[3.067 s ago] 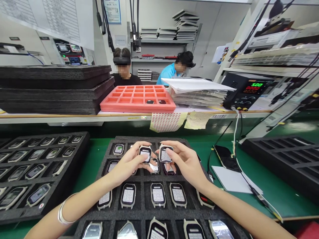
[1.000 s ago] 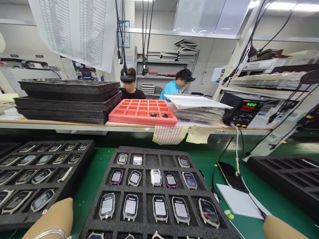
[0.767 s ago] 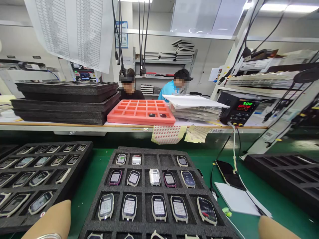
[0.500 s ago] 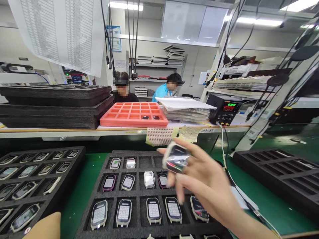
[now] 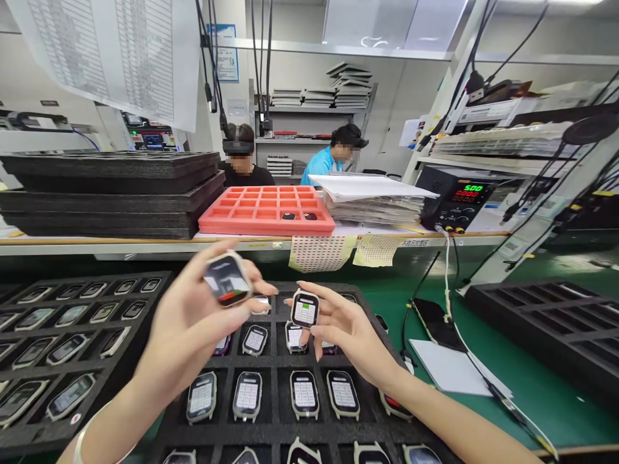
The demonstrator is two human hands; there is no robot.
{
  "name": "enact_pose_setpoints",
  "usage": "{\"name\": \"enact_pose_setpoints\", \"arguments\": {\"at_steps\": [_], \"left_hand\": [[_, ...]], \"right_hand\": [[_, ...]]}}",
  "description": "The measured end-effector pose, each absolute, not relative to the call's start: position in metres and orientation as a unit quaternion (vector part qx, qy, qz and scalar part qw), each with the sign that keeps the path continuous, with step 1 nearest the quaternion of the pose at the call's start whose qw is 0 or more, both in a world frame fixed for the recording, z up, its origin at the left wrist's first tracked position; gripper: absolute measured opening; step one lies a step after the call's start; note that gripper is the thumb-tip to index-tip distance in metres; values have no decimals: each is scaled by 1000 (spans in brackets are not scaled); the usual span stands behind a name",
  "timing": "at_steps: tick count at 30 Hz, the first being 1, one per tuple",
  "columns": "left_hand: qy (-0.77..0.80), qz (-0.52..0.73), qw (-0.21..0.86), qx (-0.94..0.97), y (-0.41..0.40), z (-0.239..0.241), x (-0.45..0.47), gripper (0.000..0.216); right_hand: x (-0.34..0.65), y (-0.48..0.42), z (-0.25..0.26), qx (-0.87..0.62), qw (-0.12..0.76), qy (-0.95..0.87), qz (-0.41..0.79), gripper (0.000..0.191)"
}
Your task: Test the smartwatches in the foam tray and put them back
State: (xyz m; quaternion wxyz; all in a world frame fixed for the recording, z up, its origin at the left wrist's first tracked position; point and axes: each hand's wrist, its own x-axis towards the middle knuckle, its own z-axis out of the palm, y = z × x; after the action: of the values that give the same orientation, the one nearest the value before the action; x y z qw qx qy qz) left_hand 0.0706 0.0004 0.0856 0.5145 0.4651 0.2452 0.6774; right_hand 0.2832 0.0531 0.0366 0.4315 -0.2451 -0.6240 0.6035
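My left hand (image 5: pixel 193 303) is closed around the edges of a smartwatch (image 5: pixel 227 280) without a strap, its dark screen facing me with red and green at the lower edge. In my right hand (image 5: pixel 345 319) another strapless smartwatch (image 5: pixel 305 310) is pinched between thumb and fingers; its screen shows a white grid with a green cell. Both hands are above a black foam tray (image 5: pixel 271 386), apart from each other. Several lit smartwatches, such as one showing a white grid (image 5: pixel 247 396), lie in its compartments. My left hand hides the tray's far-left part.
Left is another foam tray (image 5: pixel 87 412) of watches; right, a dark slotted tray (image 5: pixel 546 341). A phone (image 5: pixel 438 322), white paper (image 5: pixel 449 367) and cables lie on the green mat. The shelf holds stacked black trays (image 5: pixel 106 206), a red tray (image 5: pixel 265 227) and a power supply (image 5: pixel 454 200). Two people sit beyond.
My left hand has risen into view from the lower left and holds the dark-screened smartwatch that looks like the one my right hand held. My right hand has shifted left, holding a grid-screened smartwatch.
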Motion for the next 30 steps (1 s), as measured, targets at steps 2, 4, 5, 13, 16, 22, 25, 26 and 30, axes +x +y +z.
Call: {"name": "enact_pose_setpoints", "arguments": {"at_steps": [2, 4, 5, 13, 16, 22, 25, 26, 30], "left_hand": [[264, 625, 551, 486, 16, 75, 79, 51], [277, 589, 578, 492, 29, 63, 87, 45], [278, 582, 583, 494, 34, 57, 90, 44], [256, 552, 615, 502, 32, 32, 94, 54], [265, 547, 608, 511, 33, 31, 95, 54], [274, 539, 608, 515, 34, 32, 97, 50], [269, 533, 614, 515, 32, 31, 96, 53], [262, 533, 617, 516, 32, 30, 95, 54], [231, 531, 633, 514, 32, 27, 93, 54]], "right_hand": [[283, 54, 35, -253, 438, -620, 599, 55], [283, 54, 34, -261, 443, -620, 592, 54], [284, 55, 34, -264, 444, -622, 588, 52], [285, 57, 34, -320, 454, -634, 538, 33], [286, 57, 34, -323, 458, -633, 534, 36], [286, 56, 35, -320, 456, -638, 532, 34], [286, 56, 36, -329, 452, -637, 531, 36], [286, 56, 36, -333, 451, -637, 530, 36], [285, 55, 36, -340, 451, -636, 526, 35]]}}
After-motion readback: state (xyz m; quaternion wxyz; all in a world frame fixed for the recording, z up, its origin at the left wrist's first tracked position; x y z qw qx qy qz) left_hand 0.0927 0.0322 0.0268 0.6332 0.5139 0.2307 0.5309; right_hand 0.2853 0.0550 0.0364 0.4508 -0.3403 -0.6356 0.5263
